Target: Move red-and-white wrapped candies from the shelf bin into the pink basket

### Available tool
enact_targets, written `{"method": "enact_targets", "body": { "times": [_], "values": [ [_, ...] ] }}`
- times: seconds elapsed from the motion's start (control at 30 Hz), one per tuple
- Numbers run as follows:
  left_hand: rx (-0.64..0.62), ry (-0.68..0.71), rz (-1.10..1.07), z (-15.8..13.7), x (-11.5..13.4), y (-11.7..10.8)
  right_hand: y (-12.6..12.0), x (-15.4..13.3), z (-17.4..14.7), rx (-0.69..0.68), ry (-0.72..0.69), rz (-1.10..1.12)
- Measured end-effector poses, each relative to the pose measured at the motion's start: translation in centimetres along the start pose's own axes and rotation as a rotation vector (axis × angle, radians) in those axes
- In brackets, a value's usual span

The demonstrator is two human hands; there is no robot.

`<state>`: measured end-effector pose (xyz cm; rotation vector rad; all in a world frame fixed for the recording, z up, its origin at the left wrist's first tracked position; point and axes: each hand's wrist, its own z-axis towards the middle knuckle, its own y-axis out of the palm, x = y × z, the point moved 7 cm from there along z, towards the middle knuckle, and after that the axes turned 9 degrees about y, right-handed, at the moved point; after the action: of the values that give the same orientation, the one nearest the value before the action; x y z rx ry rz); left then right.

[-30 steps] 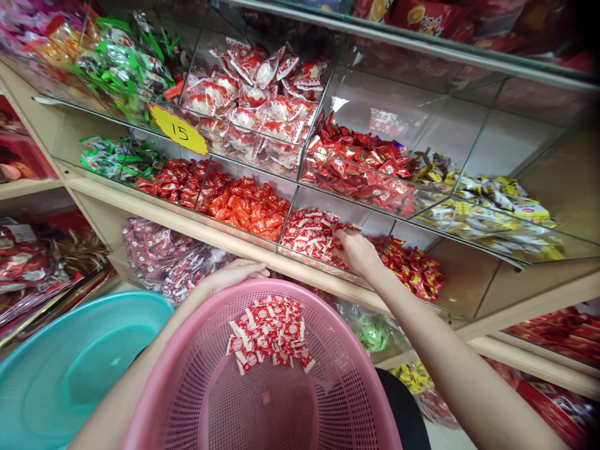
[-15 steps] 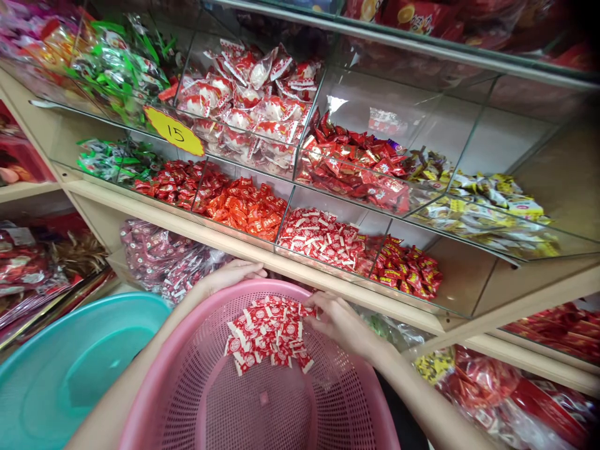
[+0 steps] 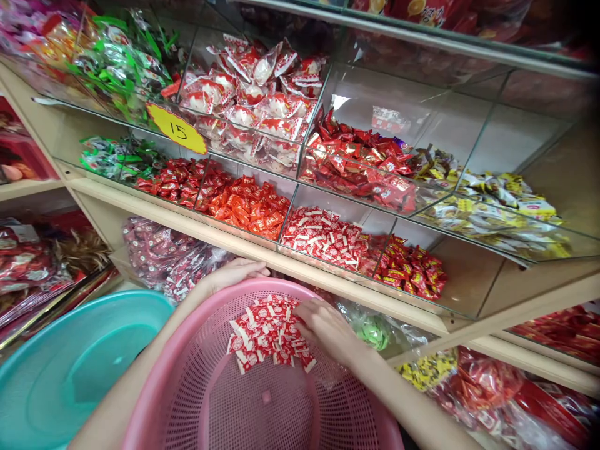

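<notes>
A pink plastic basket (image 3: 187, 375) with slotted sides is in front of me, tilted so that its inside shows. Small red-and-white wrapped candies (image 3: 262, 334) lie in a heap against its far wall. My left forearm runs along the basket's left side. My left hand (image 3: 239, 272) lies past the far rim, beside the shelf edge, fingers stretched out and nothing visible in them. Over the right side of the heap, my right hand (image 3: 323, 325) has its fingers curled onto the candies; its fingertips are partly hidden.
Beyond the basket, a clear bin of matching candies (image 3: 323, 237) stands on a wooden shelf (image 3: 225, 240). Glass-fronted compartments above hold other sweets, with a yellow price tag (image 3: 177, 128). A teal basin (image 3: 117, 375) is at left; bagged sweets (image 3: 159, 250) lie below the shelf.
My right hand has moved left from the basket's far rim, further over the candy heap. The left hand stays by the far rim. The view has shifted slightly.
</notes>
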<state>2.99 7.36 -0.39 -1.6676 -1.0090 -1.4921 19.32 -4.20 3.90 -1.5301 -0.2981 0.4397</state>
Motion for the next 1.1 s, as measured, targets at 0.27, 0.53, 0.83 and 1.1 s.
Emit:
{"method": "enact_targets", "body": {
  "times": [0.27,0.53,0.83,1.1],
  "values": [
    [0.001,0.008,0.003,0.1,-0.3,-0.3,0.4,-0.5,0.1,0.031,-0.030,-0.015],
    [0.001,0.003,-0.006,0.0,0.0,-0.1,0.2,-0.6,0.3,0.017,0.024,0.033],
    [0.004,0.012,-0.016,0.1,-0.1,-0.1,0.0,-0.6,0.2,0.044,0.029,0.047],
    [-0.017,0.013,0.019,0.5,-0.6,-0.5,-5.8,1.7,0.6,0.295,0.009,0.060]
  ]
}}
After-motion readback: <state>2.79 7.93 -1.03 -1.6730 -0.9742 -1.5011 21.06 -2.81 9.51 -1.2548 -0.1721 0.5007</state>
